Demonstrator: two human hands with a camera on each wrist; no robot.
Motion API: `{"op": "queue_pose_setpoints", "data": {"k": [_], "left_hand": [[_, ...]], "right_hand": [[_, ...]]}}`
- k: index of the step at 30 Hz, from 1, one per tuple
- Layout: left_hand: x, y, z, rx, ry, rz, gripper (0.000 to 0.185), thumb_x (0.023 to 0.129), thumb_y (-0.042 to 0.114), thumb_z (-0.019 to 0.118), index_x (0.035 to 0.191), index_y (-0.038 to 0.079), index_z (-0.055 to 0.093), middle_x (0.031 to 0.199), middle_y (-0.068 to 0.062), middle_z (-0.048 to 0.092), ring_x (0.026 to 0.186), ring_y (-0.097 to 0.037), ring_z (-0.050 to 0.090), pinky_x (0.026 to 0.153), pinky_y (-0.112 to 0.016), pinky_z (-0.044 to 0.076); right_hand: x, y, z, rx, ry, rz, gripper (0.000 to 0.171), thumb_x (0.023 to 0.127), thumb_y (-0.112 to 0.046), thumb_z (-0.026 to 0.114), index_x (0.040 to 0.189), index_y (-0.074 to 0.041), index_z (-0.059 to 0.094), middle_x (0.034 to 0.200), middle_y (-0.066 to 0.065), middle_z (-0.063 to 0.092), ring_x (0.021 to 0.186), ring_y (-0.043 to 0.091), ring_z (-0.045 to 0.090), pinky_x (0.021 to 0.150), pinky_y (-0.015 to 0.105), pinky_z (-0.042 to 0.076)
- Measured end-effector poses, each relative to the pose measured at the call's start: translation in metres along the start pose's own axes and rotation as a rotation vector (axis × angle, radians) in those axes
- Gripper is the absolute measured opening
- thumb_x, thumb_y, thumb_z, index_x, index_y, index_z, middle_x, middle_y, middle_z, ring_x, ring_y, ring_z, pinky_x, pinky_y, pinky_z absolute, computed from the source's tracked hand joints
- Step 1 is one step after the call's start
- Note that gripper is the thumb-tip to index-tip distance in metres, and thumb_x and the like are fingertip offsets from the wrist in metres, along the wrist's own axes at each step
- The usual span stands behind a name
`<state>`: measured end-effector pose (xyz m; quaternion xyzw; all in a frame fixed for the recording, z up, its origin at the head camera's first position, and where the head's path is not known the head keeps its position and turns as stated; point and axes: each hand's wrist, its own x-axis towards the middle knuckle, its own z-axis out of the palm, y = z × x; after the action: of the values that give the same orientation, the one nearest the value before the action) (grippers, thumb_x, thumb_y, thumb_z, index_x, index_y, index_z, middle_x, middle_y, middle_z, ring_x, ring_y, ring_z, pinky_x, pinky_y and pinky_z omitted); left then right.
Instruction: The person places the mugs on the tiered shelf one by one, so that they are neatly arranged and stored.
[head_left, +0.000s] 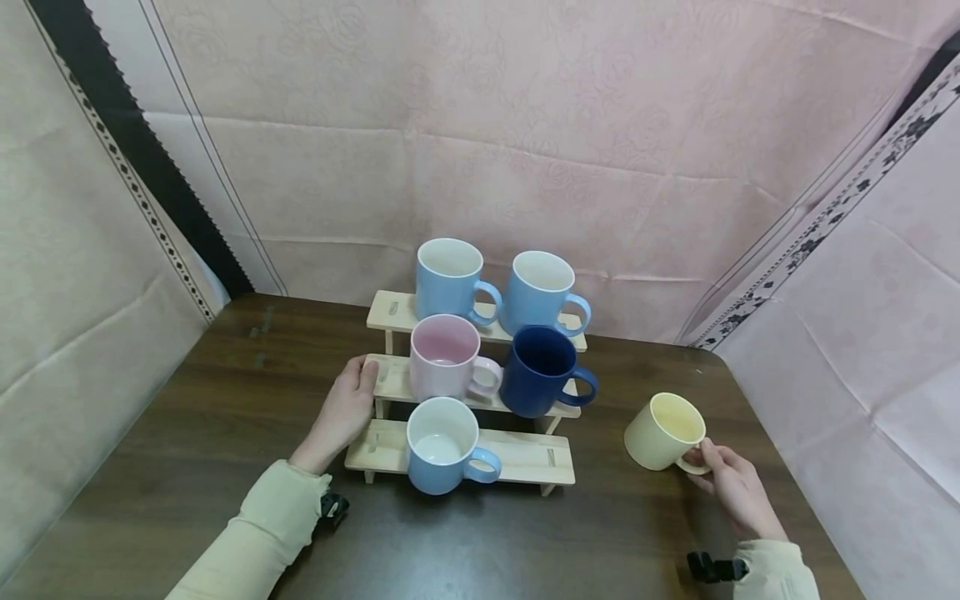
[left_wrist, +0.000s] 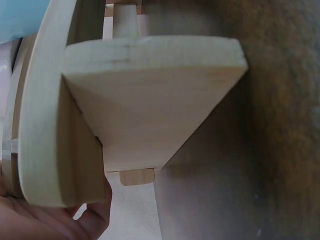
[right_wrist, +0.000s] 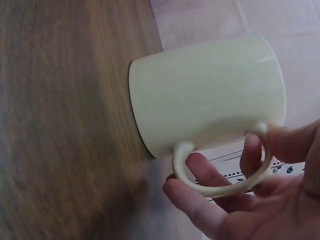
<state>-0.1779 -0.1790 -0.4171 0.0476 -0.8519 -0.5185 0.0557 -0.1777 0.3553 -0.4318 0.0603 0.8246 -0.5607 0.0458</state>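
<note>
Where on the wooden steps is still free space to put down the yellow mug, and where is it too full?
Free: the bottom step, right of the light blue mug. The wooden rack's upper two steps are crowded with mugs. Bare table lies left of the left hand; the right hand holds the yellow mug.

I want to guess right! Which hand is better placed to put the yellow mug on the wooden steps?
Probably the right hand: its grip is already on the handle of the yellow mug. The left hand rests on the wooden rack, at its left end on the middle step, far from that mug.
</note>
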Motion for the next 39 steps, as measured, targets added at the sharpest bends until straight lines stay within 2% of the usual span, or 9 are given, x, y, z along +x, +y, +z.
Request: {"op": "queue_pose_setpoints", "data": {"k": [6,12,23,29,39], "left_hand": [[-0.001,0.001,0.0,0.001,0.002,-0.005,0.058,0.108,0.034,0.025,0.142,-0.013,0.031,0.142,-0.033,0.039,0.134,-0.043,0.035,0.11,-0.054,0.028],[-0.002,0.001,0.001,-0.008,-0.005,-0.009,0.058,0.108,0.035,0.025,0.142,-0.012,0.031,0.142,-0.033,0.039,0.134,-0.043,0.035,0.109,-0.055,0.028],[0.0,0.0,0.001,-0.004,0.01,0.0,0.056,0.108,0.033,0.027,0.141,-0.013,0.033,0.14,-0.033,0.041,0.132,-0.043,0.037,0.109,-0.054,0.03],[-0.001,0.001,0.0,0.003,0.009,0.003,0.056,0.108,0.032,0.026,0.141,-0.013,0.032,0.14,-0.034,0.041,0.133,-0.044,0.037,0.109,-0.055,0.029],[0.0,0.002,0.0,0.008,0.013,0.002,0.056,0.108,0.031,0.027,0.141,-0.013,0.032,0.14,-0.034,0.04,0.133,-0.044,0.036,0.109,-0.054,0.029]], "right_hand": [[-0.005,0.003,0.0,0.223,-0.05,0.0,0.044,0.101,-0.033,0.053,0.108,0.01,0.062,0.1,0.0,0.068,0.095,0.009,0.065,0.083,0.028,0.054],[-0.012,0.003,0.003,0.314,-0.047,0.029,0.039,0.099,-0.028,0.057,0.108,0.009,0.066,0.099,0.002,0.07,0.096,0.011,0.066,0.084,0.031,0.054],[-0.027,-0.009,0.015,0.385,0.02,0.017,0.029,0.098,-0.024,0.061,0.102,0.003,0.071,0.095,0.002,0.072,0.091,0.012,0.068,0.082,0.031,0.055],[-0.041,-0.024,0.019,0.416,0.007,-0.035,0.03,0.097,-0.02,0.061,0.104,0.008,0.068,0.096,0.006,0.072,0.094,0.016,0.069,0.085,0.035,0.054],[-0.067,-0.05,0.028,0.345,-0.033,-0.119,0.035,0.099,-0.017,0.059,0.108,0.017,0.062,0.099,0.01,0.073,0.095,0.018,0.069,0.083,0.038,0.054]]}}
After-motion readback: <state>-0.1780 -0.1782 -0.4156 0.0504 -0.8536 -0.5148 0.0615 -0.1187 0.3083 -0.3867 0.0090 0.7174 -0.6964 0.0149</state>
